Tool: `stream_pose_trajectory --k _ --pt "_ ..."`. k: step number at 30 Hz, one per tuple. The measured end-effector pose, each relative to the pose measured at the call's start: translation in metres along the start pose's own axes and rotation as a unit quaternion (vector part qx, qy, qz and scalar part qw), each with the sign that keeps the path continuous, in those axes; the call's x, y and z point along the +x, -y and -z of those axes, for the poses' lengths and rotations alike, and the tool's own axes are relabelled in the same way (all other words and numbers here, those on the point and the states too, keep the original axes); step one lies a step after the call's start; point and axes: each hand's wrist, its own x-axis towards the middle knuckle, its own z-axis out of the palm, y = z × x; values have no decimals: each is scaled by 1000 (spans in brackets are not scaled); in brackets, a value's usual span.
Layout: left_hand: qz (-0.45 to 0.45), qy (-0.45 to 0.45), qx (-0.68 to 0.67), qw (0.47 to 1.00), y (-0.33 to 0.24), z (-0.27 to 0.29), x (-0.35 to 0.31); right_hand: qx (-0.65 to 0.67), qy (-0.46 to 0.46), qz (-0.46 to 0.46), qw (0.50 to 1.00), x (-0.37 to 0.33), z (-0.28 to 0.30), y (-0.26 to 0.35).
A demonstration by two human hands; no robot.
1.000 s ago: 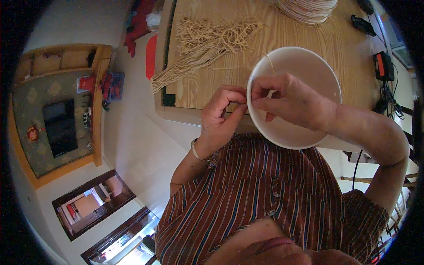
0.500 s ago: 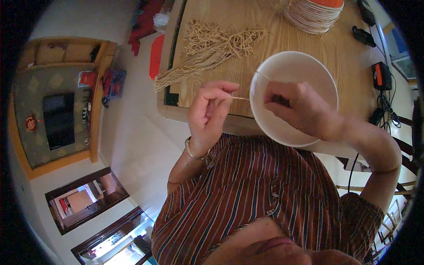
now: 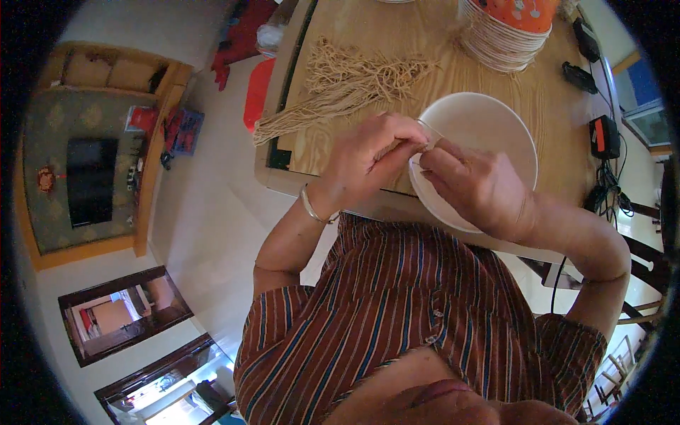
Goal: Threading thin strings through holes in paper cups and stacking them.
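Note:
My left hand (image 3: 375, 152) is closed, with thumb and fingertips pinched together at the left rim of a white bowl (image 3: 492, 117). My right hand (image 3: 485, 180) is over the bowl, its fingers bent and pinched close against the left fingertips. A thin tan cord (image 3: 433, 129) shows between and just above the fingers; its ends are hidden by the hands. Beyond my left hand, a bundle of tan cords (image 3: 333, 99) lies on the wooden table (image 3: 425, 42), straight at one end and curly at the other.
At the far right of the table stands a stack of pale-rimmed round pieces (image 3: 496, 42) with an orange patterned top. Black adapters (image 3: 604, 137) and tangled cables (image 3: 602, 193) lie along the right edge. A red stool (image 3: 256, 95) is beyond the table's left edge.
My left hand has moved right and turned over, from holding the cord out left of the bowl to meeting my right hand at its rim. The view has shifted slightly.

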Motion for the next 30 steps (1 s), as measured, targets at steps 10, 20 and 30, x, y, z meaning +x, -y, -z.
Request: stream_pose_trajectory --k 10,20,30 --pt "-45 98 56 993 -5 15 37 -263 -12 115 958 4 -8 9" --pt "-37 147 -30 988 5 10 48 -353 14 88 931 11 -12 17" --pt "-57 20 -3 998 -4 3 41 153 28 -139 978 20 0 -25"
